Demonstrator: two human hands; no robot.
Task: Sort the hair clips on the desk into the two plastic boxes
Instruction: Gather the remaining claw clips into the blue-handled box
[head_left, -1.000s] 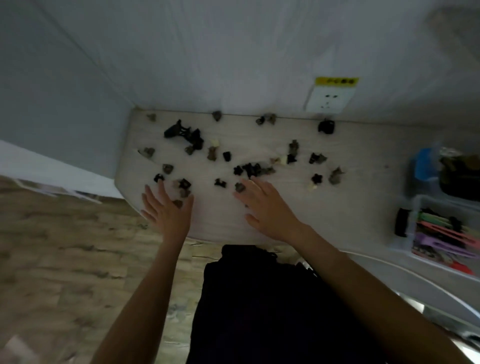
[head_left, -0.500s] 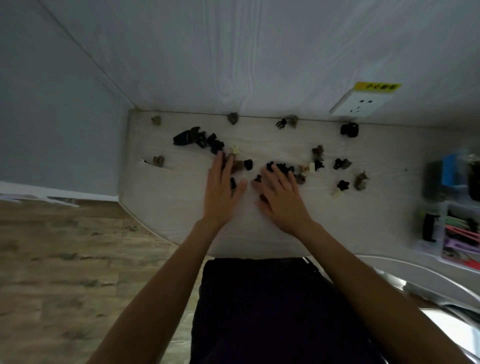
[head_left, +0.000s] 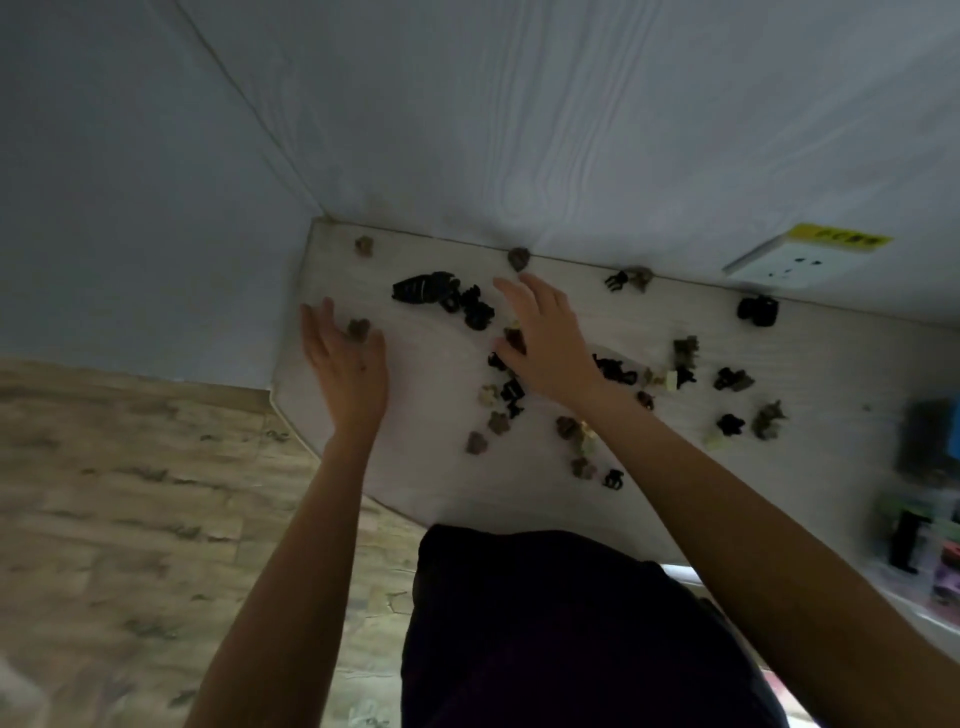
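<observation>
Both hands were out over the pale wood-grain surface (head_left: 426, 467), palms down and fingers spread straight, holding nothing. The left hand (head_left: 349, 364) lay near the surface's left edge, its fingers reaching up beside a small brown hair clip (head_left: 358, 328) that sat just at the fingertips; whether skin touched it could not be told. The right hand (head_left: 545, 343) lay flat toward the middle, its thumb side against a small brown clip (head_left: 514, 338) and its fingertips pointing toward another brown clip (head_left: 518, 257) at the wall line.

The hair clips were scattered loosely across the surface. A large black claw clip (head_left: 422, 287) lay between the two hands toward the back, with smaller black clips (head_left: 477, 312) just beside it. Below the right hand sat a loose cluster of beige, brown and black clips (head_left: 498, 410). More dark and olive clips (head_left: 727, 379) lay to the right of the right forearm, and a black one (head_left: 757, 310) rested at the wall beneath a white wall socket (head_left: 789, 265).

At the far right edge, blurred, stood a clear plastic box (head_left: 930, 561) with colourful contents; its details could not be made out.
</observation>
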